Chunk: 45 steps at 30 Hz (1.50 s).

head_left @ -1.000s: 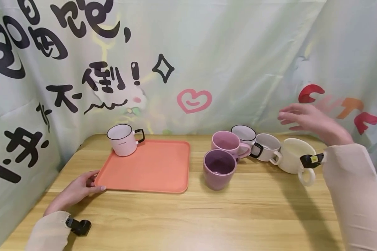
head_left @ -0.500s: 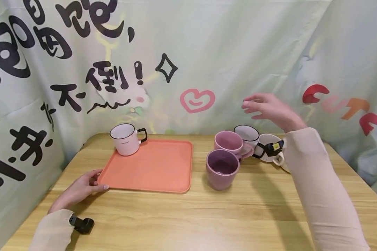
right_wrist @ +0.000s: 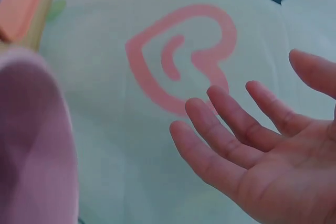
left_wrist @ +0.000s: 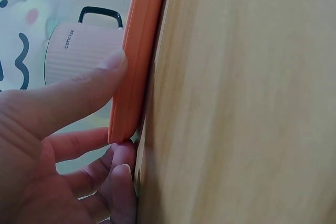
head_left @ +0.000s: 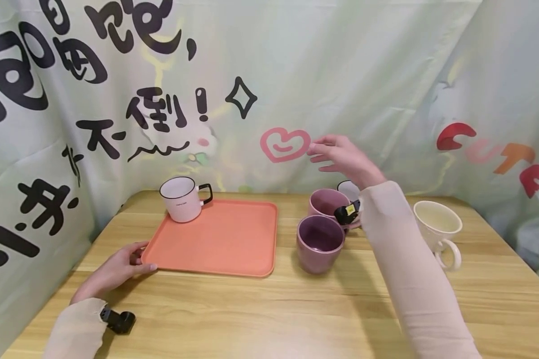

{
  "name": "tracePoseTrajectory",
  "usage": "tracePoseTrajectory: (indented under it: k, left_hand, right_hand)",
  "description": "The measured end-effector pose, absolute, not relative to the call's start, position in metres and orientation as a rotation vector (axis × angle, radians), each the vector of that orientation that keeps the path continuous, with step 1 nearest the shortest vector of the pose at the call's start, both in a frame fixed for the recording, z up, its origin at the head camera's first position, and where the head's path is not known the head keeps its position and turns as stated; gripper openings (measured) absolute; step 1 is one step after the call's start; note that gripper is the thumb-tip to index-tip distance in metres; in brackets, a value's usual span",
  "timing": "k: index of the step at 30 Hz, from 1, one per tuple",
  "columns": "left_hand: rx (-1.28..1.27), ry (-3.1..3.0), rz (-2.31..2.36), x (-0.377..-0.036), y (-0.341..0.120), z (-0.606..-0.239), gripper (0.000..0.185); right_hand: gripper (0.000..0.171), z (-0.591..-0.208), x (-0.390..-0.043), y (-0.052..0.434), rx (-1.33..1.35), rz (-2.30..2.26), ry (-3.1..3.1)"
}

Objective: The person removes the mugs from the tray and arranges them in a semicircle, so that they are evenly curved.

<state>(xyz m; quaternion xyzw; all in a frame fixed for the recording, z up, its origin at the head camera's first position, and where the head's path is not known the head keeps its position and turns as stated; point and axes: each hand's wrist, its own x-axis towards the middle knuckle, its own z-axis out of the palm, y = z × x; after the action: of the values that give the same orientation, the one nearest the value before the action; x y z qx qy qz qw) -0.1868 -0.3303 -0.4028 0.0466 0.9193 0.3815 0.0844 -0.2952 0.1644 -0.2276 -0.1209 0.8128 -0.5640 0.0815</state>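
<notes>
My left hand [head_left: 119, 267] holds the near left corner of an orange tray [head_left: 220, 244]; in the left wrist view the thumb [left_wrist: 89, 85] lies on the tray's rim [left_wrist: 137, 61] and the fingers curl under the corner. A white mug with a black rim [head_left: 181, 198] stands on the tray's far left corner. My right hand [head_left: 339, 155] hovers open and empty, fingers spread, above a pink mug [head_left: 324, 202] and a purple mug [head_left: 320, 243]. The right wrist view shows the straight fingers [right_wrist: 231, 140] near the pink mug [right_wrist: 31, 145].
A black-rimmed white mug [head_left: 348, 189] peeks out behind my right sleeve. A cream mug [head_left: 437, 227] stands at the right of the wooden table [head_left: 269, 309]. A printed curtain [head_left: 269, 89] closes off the back and both sides.
My right hand has swept left, from above the cream mug to above the pink mug. The sleeve now covers a white mug. My left hand stays on the tray corner.
</notes>
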Motion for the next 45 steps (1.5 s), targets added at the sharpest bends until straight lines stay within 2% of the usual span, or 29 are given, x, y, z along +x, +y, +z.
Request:
tracePoseTrajectory:
  k: [10, 19, 26, 45]
  left_hand:
    - [0.183, 2.736, 1.192, -0.185, -0.327, -0.407, 0.072]
    - [0.157, 2.752, 1.157, -0.186, -0.327, -0.404, 0.073]
    - [0.129, 2.750, 1.140, -0.185, -0.328, -0.401, 0.075]
    - [0.104, 2.748, 1.164, -0.184, -0.328, -0.402, 0.078]
  right_hand:
    - [0.041, -0.232, -0.301, 0.121, -0.320, -1.787, 2.299]
    - [0.046, -0.239, -0.305, 0.087, -0.318, -1.790, 2.253]
    - [0.043, -0.246, -0.305, 0.060, -0.313, -1.810, 2.215]
    - [0.045, -0.280, -0.310, 0.009, -0.265, -1.883, 2.063]
